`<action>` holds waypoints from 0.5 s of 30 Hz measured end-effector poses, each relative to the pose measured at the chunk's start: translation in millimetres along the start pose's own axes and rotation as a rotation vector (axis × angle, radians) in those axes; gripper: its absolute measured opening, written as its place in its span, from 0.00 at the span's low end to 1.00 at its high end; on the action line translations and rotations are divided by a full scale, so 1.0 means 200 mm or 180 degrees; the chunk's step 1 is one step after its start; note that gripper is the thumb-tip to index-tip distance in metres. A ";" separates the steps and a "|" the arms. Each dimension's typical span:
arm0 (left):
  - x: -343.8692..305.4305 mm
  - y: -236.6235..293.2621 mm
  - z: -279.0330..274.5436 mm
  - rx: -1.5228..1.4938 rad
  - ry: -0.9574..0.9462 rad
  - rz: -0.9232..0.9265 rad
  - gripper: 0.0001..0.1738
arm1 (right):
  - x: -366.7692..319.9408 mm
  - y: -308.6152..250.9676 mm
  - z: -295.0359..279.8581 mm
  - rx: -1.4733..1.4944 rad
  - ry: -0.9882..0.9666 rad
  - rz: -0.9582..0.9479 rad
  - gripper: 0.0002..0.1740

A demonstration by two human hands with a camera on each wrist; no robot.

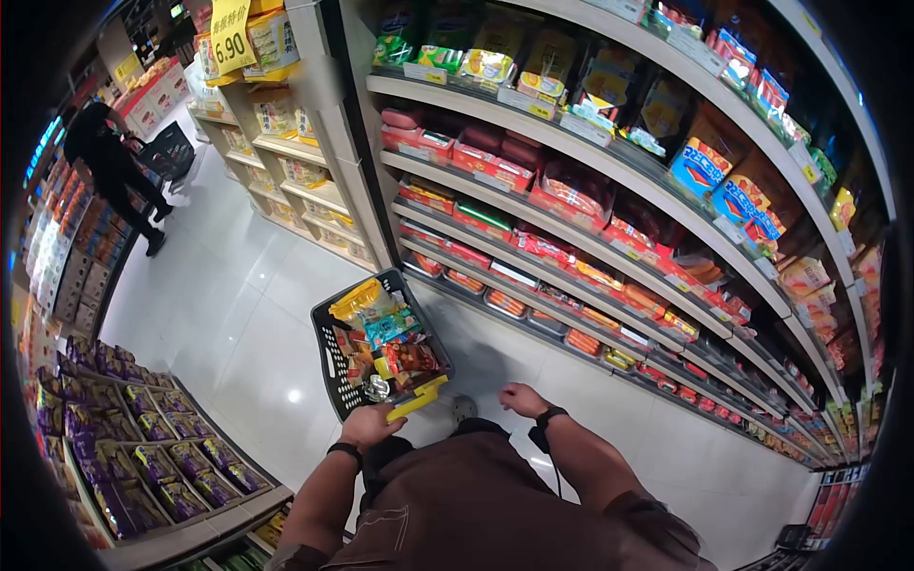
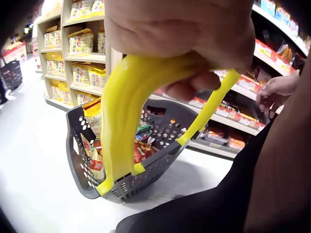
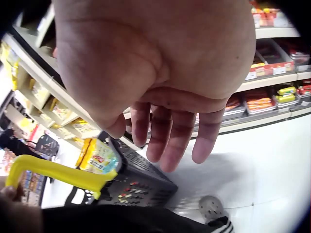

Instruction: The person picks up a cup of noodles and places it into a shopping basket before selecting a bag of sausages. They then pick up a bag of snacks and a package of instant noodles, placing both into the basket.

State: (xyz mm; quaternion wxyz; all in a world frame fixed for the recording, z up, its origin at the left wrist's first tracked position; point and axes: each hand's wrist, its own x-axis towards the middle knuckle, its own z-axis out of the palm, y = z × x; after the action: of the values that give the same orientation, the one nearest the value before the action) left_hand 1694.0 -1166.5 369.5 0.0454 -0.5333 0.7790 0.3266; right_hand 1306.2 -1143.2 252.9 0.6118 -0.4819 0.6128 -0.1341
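Note:
My left hand (image 1: 371, 427) grips the yellow handle (image 1: 417, 400) of a dark grey shopping basket (image 1: 335, 373); in the left wrist view the fingers of that hand (image 2: 180, 34) curl round the handle (image 2: 119, 116). Several packages lie in the basket, among them a yellow-topped bag (image 1: 367, 300) and a teal packet (image 1: 391, 326). To the right of the basket my right hand (image 1: 524, 400) hangs with nothing in it, its fingers loosely bent downward in the right wrist view (image 3: 165, 77).
Curved shelves (image 1: 571, 224) of packaged food run along the right. A wooden rack (image 1: 314, 190) stands beyond the basket, and a bin of purple packets (image 1: 143, 438) at the lower left. A person in black (image 1: 105, 162) with another basket (image 1: 167, 152) is in the aisle at the upper left.

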 end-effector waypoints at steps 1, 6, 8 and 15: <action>-0.01 0.02 -0.05 -0.0159 -0.0181 -0.0019 0.28 | 0.02 -0.10 0.04 -0.0110 0.0018 -0.0142 0.17; 0.01 -0.32 -0.16 -0.1512 -0.0564 0.0239 0.23 | 0.01 -0.67 0.28 -0.0528 0.0247 -0.0720 0.17; -0.01 -0.50 -0.29 -0.1509 -0.0225 0.0014 0.22 | 0.03 -0.77 0.42 -0.0637 0.0759 -0.1182 0.17; 0.01 -1.30 -0.47 -0.1466 -0.0397 -0.0387 0.20 | 0.05 -0.96 0.87 -0.0874 0.1494 -0.0760 0.13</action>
State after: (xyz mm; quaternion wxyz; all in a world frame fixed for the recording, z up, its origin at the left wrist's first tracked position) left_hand 1943.0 -1277.6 322.2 -0.0098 -0.5543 0.6462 0.5245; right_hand 1543.3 -1174.0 354.1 0.3623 -0.5846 0.6889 -0.2289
